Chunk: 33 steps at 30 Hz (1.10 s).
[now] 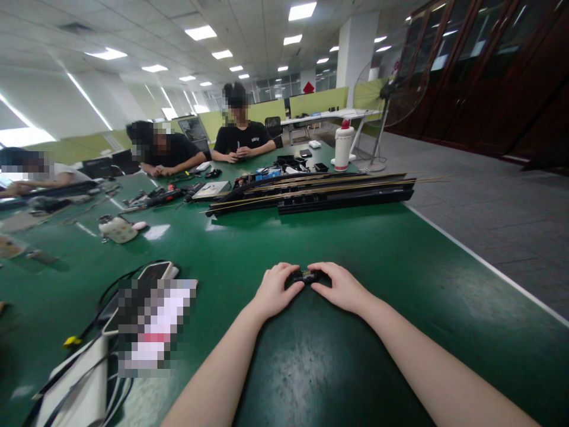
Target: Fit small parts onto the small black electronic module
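Observation:
Both my hands rest on the green table (400, 261) in front of me, meeting over a small black part (305, 276). My left hand (275, 289) has its fingers curled and pinches the part's left end. From the other side, my right hand (340, 286) closes its fingers on the right end. Most of the part is hidden between the fingertips, so its shape is unclear.
Long black rails with thin rods (311, 193) lie across the table's middle. A white bottle with a red cap (343, 146) stands behind them. Cables and a white device (89, 379) lie at my left. Three people sit at the far side among tools.

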Available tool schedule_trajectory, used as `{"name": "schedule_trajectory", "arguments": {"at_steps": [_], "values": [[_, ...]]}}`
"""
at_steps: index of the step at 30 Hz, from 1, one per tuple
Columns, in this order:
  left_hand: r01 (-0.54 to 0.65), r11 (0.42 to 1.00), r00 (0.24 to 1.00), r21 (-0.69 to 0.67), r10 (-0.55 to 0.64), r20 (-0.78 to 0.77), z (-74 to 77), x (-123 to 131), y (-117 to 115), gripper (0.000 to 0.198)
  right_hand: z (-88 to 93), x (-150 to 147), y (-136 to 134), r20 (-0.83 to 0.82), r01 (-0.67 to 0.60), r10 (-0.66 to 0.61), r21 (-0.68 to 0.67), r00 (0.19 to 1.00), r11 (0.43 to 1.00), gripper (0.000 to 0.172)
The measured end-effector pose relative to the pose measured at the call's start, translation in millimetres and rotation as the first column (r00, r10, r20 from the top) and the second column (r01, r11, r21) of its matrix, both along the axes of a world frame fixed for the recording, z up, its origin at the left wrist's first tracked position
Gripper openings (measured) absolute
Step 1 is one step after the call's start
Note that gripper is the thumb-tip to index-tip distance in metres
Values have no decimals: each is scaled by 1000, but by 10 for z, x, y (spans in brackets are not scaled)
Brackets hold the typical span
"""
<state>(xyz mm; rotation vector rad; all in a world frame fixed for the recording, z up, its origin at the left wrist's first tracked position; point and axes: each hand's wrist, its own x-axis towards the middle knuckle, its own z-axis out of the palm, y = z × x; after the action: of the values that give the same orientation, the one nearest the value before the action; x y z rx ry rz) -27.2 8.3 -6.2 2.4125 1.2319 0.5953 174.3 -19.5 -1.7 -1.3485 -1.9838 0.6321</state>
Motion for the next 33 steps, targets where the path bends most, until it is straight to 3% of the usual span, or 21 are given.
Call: {"name": "schedule_trajectory", "arguments": {"at_steps": [24,33], "values": [[-9,1000,1000,0,9,-9,2,4,-3,32,3,2,-3,-25,14,-14,-10,1000,1000,31],[34,999,999,21,-35,5,-1,-12,-5,38,-18,1,14,-18,-61,62,67,998,996,20]]}}
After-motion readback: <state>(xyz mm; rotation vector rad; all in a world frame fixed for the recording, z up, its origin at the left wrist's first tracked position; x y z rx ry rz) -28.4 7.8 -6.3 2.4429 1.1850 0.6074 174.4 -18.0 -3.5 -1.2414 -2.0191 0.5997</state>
